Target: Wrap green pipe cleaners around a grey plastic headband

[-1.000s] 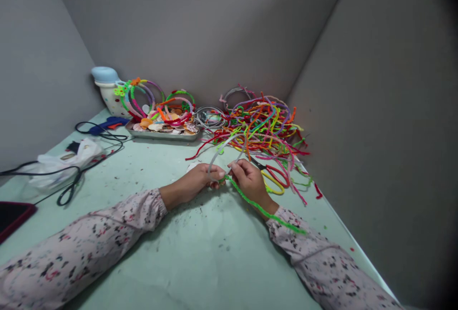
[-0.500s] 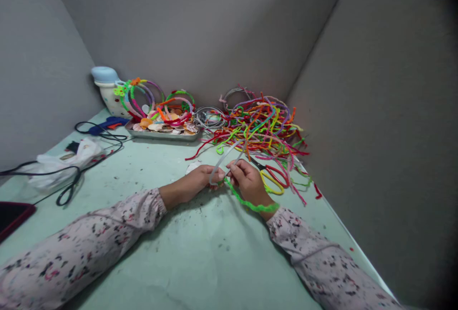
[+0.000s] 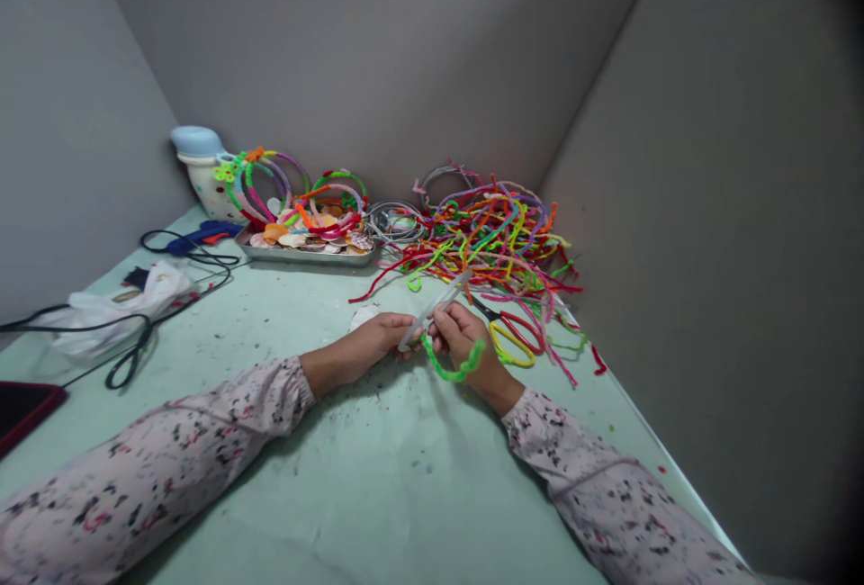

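Observation:
Both hands meet over the middle of the table. My left hand (image 3: 379, 337) is closed on one end of a pale grey headband (image 3: 442, 299), whose curve tilts up and away to the right. Close beside it, my right hand (image 3: 467, 340) pinches at the headband's lower part. A twisted bright green pipe cleaner (image 3: 454, 376) hangs from between the fingers and curls in front of my right hand. Exactly how the green strand is attached at the fingertips is hidden. Just right of my right hand lie scissors (image 3: 517, 342) with red and yellow handles.
A large heap of coloured pipe cleaners (image 3: 499, 225) lies at the back right. Behind my left hand is a metal tray (image 3: 310, 256) with shells and wrapped headbands. A white bottle (image 3: 206, 180), a plastic bag (image 3: 128, 306), black cable and a dark device (image 3: 27, 414) occupy the left.
The headband has turned, so its curve now points further right and looks narrower. The green pipe cleaner's free end has swung up and inward from the right wrist. Both hands stay nearly in place.

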Demonstrator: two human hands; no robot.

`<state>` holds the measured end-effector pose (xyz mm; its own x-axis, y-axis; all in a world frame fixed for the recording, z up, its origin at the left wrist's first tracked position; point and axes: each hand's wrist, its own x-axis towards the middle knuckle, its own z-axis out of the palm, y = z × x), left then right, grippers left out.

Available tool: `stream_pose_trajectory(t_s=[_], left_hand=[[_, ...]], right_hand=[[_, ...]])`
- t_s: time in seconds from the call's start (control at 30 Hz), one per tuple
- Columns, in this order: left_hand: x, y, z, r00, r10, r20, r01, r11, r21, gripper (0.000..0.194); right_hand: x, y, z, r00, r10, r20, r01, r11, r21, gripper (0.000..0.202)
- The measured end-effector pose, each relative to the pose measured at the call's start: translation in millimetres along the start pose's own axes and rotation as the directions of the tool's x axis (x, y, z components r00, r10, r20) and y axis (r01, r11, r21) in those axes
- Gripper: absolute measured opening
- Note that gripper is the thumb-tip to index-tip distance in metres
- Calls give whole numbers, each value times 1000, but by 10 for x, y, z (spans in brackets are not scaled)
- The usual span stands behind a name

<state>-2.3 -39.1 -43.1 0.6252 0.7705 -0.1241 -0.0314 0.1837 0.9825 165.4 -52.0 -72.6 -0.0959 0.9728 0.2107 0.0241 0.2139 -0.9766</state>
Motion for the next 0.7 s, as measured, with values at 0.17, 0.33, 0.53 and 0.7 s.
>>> stream_pose_trajectory(t_s=[0.17,0.33,0.53,0.7], left_hand=[[17,-36,-24,1000,18,2,-18,1000,4,21],[35,-73,-54,1000,7,-1,-7,1000,-15,20],[42,-84,-73,999,-15,34,17,998,-59,21],[48,-99,-87,999,-42,32,42,999,-12,18]], right_hand=[[-3,-26,2,1000,-14,-4,14,1000,-24,23],[0,-27,-11,998,-49,-37,46,996,-83,23],[6,-34,-17,998,-59,-27,56,992,-111,19],[10,-2,-11,999,-51,-13,50,996,-71,18]])
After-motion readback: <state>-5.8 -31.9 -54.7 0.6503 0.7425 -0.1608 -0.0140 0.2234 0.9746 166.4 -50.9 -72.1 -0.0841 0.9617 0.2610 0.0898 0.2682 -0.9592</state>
